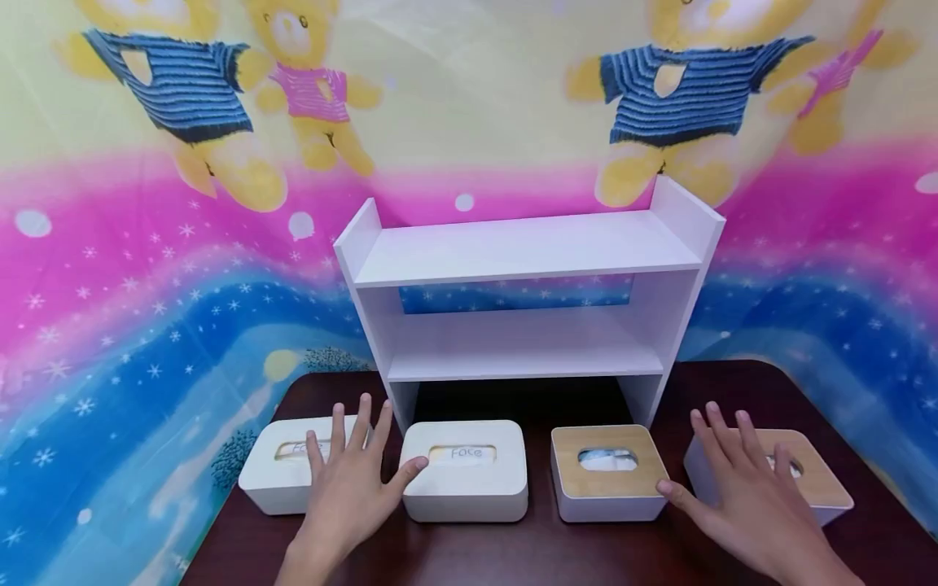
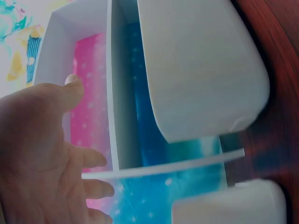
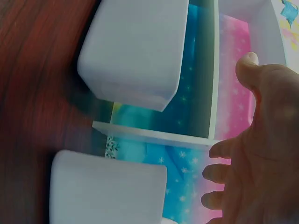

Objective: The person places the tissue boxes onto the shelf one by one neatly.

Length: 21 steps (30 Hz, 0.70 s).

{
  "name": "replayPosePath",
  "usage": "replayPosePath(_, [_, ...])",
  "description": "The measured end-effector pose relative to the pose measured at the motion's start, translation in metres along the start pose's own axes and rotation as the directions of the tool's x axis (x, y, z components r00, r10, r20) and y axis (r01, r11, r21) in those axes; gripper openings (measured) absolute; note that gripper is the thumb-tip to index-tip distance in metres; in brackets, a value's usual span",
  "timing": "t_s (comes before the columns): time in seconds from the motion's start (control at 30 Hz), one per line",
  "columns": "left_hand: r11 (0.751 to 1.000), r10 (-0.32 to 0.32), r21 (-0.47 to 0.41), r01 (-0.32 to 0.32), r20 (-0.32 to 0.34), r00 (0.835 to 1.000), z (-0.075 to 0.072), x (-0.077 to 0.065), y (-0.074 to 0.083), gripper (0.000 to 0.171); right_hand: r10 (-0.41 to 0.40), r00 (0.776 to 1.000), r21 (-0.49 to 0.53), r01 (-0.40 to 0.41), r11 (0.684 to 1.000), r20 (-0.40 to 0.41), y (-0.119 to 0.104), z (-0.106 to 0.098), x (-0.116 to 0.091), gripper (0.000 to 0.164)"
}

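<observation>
Four is more than I count, so several tissue boxes stand in a row on the dark table. My left hand (image 1: 355,488), fingers spread, hovers between a white tissue box (image 1: 274,488) at the far left and a second white tissue box (image 1: 465,480), both with "Face" written in the slot. My right hand (image 1: 747,488), also spread, is over the space between a wood-topped tissue box (image 1: 608,480) and another wood-topped box (image 1: 821,476) at the far right, which it partly hides. In both wrist views the palms hold nothing.
A white two-tier shelf (image 1: 528,252) stands behind the boxes on the dark wooden table (image 1: 542,553). Behind it hangs a colourful cloth backdrop (image 1: 469,106) printed with teddy bears and snowflakes.
</observation>
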<state>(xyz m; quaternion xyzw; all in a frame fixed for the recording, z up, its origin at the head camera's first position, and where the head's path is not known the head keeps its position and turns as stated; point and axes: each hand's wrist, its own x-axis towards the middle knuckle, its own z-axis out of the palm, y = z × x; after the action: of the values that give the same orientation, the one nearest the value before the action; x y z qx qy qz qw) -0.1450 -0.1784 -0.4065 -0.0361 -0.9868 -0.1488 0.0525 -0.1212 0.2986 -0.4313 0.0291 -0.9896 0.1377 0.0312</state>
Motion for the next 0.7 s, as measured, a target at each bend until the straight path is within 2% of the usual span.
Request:
replayPosePath(0.17, [0.999,0.033,-0.016,-0.033,0.019,0.999,0.007,0.001,0.016,0.096,-0.016,1.000,0.034,0.015,0.999,0.005,-0.007,0.005,0.000,0.114])
replayPosePath(0.4, [0.990,0.132,-0.046,-0.133,-0.029,0.991,0.020,0.001,0.044,0.093,-0.056,0.998,0.073,0.057,0.996,-0.020,-0.018,0.011,-0.004,0.111])
replayPosePath(0.7, [0.948,0.251,-0.192,-0.254,-0.040,0.967,0.034,-0.002,0.089,0.090,-0.102,0.994,0.160,0.108,0.981,-0.047,-0.026,0.018,-0.009,0.109])
